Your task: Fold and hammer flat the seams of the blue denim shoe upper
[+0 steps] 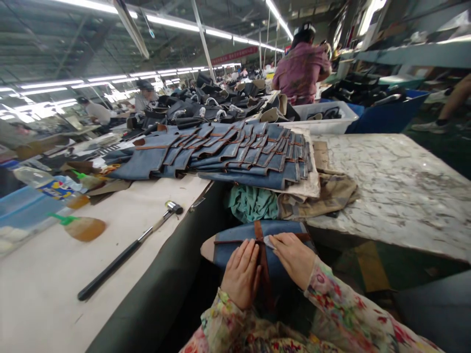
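Closest to the camera, left hand point(242, 272) and right hand point(293, 257) pressed flat on a blue panel point(235, 245), fingers together and extended, not clamped; a brown strap point(262, 255) running between them down the panel's middle, right fingertips on a small pale scrap by the strap. Panel lying low at the front, in the gap between two worktops, over a dark edge. Floral sleeves point(331, 314) at the bottom. Left of the gap, a pale bench point(44, 294) with a long black-handled hammer point(128, 250) lying on a slant, two amber bottles point(83, 228) with green caps, a blue tray point(22, 211) at its far left. Right of the gap, a scuffed, mottled grey table point(397, 191). Just beyond the panel, a teal cloth point(252, 203) and tan fabric point(324, 196), then a fanned stack of blue pieces point(235, 152) with brown trim. Farther back, heaps of dark bags point(206, 98), a white bin point(327, 117), a person in a pink shirt point(300, 68) turned away, others seated at left. Overhead, long rows of strip lights point(172, 22) under a dark factory roof.
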`<state>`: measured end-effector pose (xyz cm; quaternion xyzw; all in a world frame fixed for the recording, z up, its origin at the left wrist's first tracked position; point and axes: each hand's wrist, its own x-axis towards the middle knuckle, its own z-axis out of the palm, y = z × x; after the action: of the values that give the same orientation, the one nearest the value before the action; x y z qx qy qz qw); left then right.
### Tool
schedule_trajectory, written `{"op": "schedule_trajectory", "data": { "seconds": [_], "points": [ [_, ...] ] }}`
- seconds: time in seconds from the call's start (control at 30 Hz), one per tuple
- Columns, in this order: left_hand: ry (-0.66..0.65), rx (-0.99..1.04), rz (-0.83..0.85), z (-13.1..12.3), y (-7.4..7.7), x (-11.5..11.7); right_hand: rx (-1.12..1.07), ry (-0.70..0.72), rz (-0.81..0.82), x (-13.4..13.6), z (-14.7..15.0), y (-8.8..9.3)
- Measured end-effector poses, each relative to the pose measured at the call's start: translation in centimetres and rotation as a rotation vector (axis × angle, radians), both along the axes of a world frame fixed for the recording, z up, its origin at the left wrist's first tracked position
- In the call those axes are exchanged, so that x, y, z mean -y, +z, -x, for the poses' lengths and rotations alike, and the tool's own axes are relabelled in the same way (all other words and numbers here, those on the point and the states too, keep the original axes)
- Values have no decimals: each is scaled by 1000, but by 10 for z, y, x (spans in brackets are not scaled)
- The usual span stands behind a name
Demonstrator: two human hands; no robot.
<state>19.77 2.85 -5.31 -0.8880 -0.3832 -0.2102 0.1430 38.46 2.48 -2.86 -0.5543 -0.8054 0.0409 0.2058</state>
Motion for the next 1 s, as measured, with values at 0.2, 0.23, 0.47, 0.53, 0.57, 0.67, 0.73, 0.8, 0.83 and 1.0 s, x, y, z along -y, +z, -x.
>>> {"op": "schedule_trajectory", "data": {
  "seconds": [0.2, 0.23, 0.47, 0.53, 0.57, 0.67, 0.73, 0.8, 0.83, 1.0],
  "points": [
    [47, 60, 27, 3, 0, 5, -27, 81, 52, -3, -2, 1],
    [49, 82, 35, 2, 1, 5, -32, 96, 71, -5, -2, 2],
    [137, 189, 219, -12, 12, -7, 49, 124, 106, -17, 3, 12],
    [140, 162, 262, -14, 15, -10, 142, 106, 89, -16, 7, 16],
    [133, 150, 273, -15, 16, -12, 180, 102, 81, -15, 10, 17],
    [105, 128, 271, -13, 16, -13, 227, 76, 59, -10, 14, 17],
    [81, 136, 219, -12, 12, -13, 221, 54, 46, -8, 15, 14],
    [59, 156, 148, -11, 8, -12, 189, 46, 46, -8, 14, 11],
    [48, 163, 120, -10, 6, -12, 165, 52, 55, -9, 13, 9],
    [13, 161, 83, -12, 2, -13, 164, 27, 91, -13, 15, 10]
  ]
}}
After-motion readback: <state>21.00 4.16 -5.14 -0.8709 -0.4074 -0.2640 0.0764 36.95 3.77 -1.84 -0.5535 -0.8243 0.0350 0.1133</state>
